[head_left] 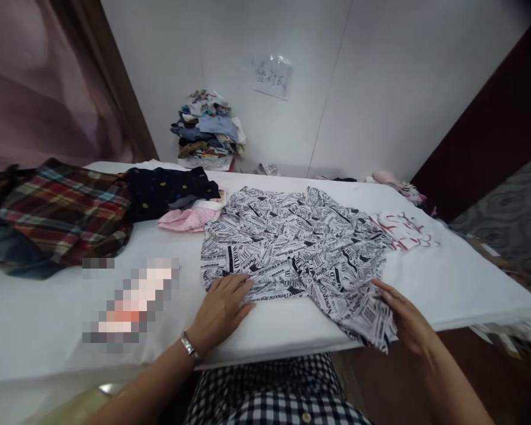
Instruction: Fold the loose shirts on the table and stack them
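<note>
A white garment with black newspaper print (287, 236), which looks like a shirt, lies spread on the white-covered table. Part of it is bunched toward the table's front edge on the right. My left hand (223, 307) rests on its near left edge, fingers stretched over the cloth and slightly apart. At the bunched right part, my right hand (405, 319) touches the fabric's side with its fingers extended; the thumb side is partly hidden. Just beyond the garment's right side lies white cloth with red lettering (409, 231).
At the left lie a plaid shirt (71, 206), dark navy clothing (168, 189) and a pink garment (186, 218). A blurred-out object (133, 301) is left of my left hand. Against the wall stands a tall clothes pile (212, 130). The table's front edge (283, 348) runs close to my body.
</note>
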{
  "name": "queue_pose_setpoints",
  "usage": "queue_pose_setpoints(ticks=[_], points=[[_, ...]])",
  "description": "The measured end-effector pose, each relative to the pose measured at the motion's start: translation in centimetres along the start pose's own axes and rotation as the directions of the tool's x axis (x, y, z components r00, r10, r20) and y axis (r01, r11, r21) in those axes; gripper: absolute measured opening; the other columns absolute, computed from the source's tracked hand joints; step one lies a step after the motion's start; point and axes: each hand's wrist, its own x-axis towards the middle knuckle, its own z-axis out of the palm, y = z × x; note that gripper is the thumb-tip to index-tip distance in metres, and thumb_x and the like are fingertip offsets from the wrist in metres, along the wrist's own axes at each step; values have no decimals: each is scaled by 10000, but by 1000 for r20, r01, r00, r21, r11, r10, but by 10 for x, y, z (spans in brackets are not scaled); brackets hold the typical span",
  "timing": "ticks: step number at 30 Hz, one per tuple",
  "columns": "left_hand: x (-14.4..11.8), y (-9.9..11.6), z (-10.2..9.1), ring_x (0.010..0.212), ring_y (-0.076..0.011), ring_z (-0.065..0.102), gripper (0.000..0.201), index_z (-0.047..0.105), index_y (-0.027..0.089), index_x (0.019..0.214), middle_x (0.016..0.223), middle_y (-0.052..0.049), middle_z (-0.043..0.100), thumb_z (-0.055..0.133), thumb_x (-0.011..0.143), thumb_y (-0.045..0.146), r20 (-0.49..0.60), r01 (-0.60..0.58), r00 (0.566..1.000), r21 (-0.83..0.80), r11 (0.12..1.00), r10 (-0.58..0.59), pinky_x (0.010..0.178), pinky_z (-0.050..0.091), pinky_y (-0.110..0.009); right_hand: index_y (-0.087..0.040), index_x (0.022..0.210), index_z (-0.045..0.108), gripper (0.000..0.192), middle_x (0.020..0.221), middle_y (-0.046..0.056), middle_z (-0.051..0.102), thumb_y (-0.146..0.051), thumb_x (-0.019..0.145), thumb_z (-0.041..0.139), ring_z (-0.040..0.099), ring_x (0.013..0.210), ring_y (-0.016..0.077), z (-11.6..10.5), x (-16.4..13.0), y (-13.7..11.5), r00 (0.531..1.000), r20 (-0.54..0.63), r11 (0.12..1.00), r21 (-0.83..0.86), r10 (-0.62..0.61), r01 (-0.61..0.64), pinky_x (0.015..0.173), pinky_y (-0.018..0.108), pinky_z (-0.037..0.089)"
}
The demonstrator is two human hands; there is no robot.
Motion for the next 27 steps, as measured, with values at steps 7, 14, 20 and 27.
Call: queue_pose_setpoints(ticks=[7,14,20,27], points=[[14,1,-2,792,-194,570,181,650,214,931,822,-40,629,476,884,231,76,-56,996,22,998,54,737,428,-360,-219,1081,673,415,701,1,595,-379,701,721,525,618,148,30,-26,-11,966,254,941,-317,-39,121,592,283,427],[8,7,-12,910,-186,583,194,638,223,867,958,-37,655,446,892,207,-62,-203,978,-65,977,199,828,442,-347,-281,930,658,317,731,8,569,-460,672,702,538,633,167,-13,-35,-30,931,-71,929,71,-358,363,565,300,431],[1,4,3,982,-190,601,313,558,236,1172,1103,-40,665,503,864,232,-89,-210,974,1,978,209,887,425,-350,-330,934,626,234,701,-5,489,-423,723,663,497,614,155,-18,-39,-42,884,-186,883,118,-429,454,559,304,418],[3,12,-6,764,-178,601,144,624,242,942,822,-9,665,509,858,223,58,-135,989,-15,991,136,802,416,-374,-391,951,613,180,634,-21,312,-479,806,552,232,453,106,-31,-53,-82,753,-308,765,106,-582,635,421,263,204]])
